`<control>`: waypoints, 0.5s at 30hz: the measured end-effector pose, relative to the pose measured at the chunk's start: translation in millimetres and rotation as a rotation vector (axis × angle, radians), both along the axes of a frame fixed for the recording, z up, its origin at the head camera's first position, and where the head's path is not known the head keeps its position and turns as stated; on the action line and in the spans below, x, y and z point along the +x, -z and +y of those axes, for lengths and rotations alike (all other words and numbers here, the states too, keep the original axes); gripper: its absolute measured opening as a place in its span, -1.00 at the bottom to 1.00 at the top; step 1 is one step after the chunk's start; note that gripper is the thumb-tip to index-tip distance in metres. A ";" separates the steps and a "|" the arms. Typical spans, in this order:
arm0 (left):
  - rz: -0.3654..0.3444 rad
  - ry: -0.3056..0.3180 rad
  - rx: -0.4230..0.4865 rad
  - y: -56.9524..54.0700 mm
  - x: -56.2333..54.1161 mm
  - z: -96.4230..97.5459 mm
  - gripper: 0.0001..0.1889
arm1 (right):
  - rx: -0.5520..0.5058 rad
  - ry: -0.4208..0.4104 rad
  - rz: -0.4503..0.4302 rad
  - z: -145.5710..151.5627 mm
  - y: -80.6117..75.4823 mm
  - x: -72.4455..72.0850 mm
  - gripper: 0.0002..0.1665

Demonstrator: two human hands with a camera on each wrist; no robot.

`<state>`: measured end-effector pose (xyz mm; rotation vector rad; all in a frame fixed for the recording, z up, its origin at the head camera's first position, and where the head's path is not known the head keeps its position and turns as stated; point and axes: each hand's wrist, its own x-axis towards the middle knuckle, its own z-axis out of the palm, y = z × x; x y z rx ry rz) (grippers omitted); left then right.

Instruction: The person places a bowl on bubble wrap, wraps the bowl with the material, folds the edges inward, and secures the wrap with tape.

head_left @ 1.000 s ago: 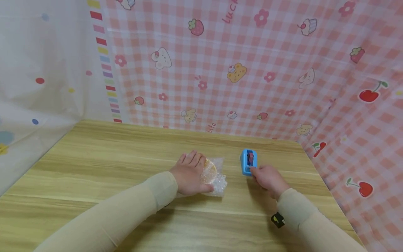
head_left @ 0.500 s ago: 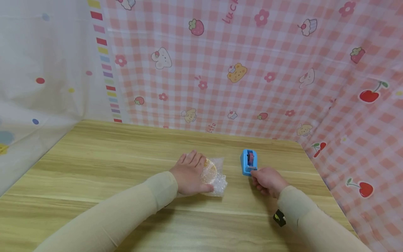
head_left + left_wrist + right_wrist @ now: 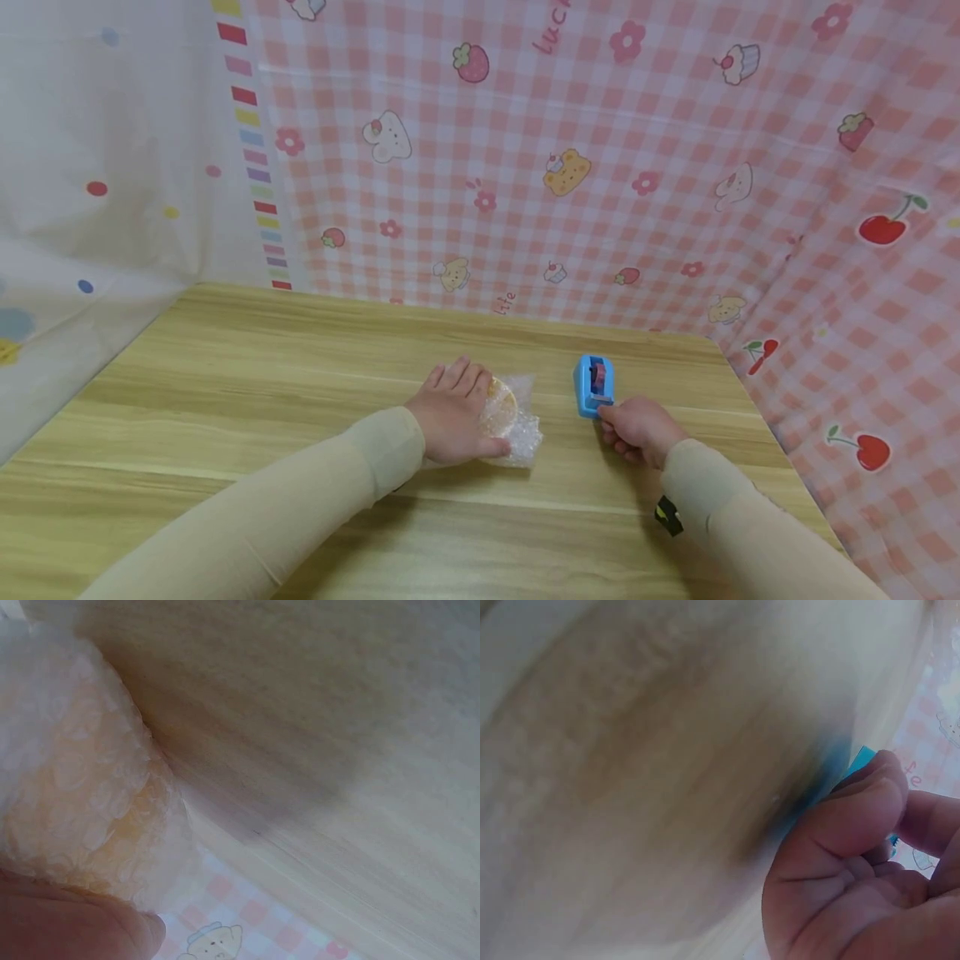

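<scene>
My left hand point(image 3: 453, 421) rests with extended fingers across a bubble-wrapped bundle point(image 3: 521, 437) on the wooden table. A round yellow edge shows through the clear wrap; the left wrist view shows the bubble wrap point(image 3: 71, 765) close up with a fingertip on it. To the right stands a blue tape dispenser point(image 3: 583, 392) with a reddish roll of tape point(image 3: 597, 375). At its near, cutter end my right hand point(image 3: 637, 429) pinches the tape's end, thumb against curled fingers. The clear strip itself is hidden by the fingers. In the right wrist view the dispenser point(image 3: 864, 759) is mostly behind the fingers.
A pink checked cloth point(image 3: 510, 167) hangs behind the table point(image 3: 300, 358) and along its right side. A white dotted cloth point(image 3: 97, 233) hangs on the left. A small black device point(image 3: 668, 515) shows beside the right sleeve.
My right hand has drawn back slightly from the cutter toward me and turned a little, its fingers now more curled. Left hand, bundle and dispenser stay in place.
</scene>
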<state>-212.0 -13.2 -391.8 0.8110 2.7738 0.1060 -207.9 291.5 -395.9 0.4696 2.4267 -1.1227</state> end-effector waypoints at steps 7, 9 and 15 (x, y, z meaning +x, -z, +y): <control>0.007 0.002 -0.003 0.4 -0.1 -0.2 0.22 | 0.031 -0.002 -0.008 0.4 1.0 -0.7 -0.47; 0.007 0.002 -0.003 0.2 -0.1 0.0 0.22 | 0.047 -0.009 -0.009 0.7 1.0 -1.0 -0.46; 0.009 0.000 0.004 -0.8 0.4 0.0 0.23 | 0.084 -0.027 0.000 0.6 0.3 -1.8 -0.45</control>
